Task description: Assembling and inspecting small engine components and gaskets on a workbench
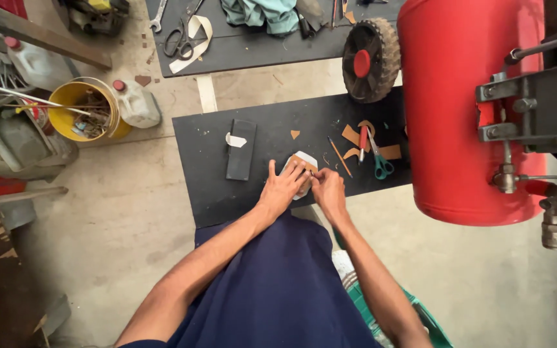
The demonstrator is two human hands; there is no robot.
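Here, largest first:
Red tank (469,109): fills the right side, with a grey metal bracket (536,106) and brass fittings on its right flank; stands just right of the hands' work spot.
Black board (214,187): low work surface under both hands, centre of scene.
Far bench (259,45): dark, carries black shears (180,35), a wrench and a teal cloth (262,13).
Black wheel (370,59): red hub, at the board's far right corner.
Yellow bucket (88,109): far left, full of scrap; white jug (138,103) beside it.
Dark block (241,149): left of the hands, apart.
Left hand (283,188): fingers spread, pressing down on the white-and-tan piece (301,160).
Right hand (329,192): fingers pinched narrow on the piece's right edge.
Teal-handled scissors (379,161): right of the hands, among tan offcuts (391,152).
Thin stick (340,156): between piece and scissors.
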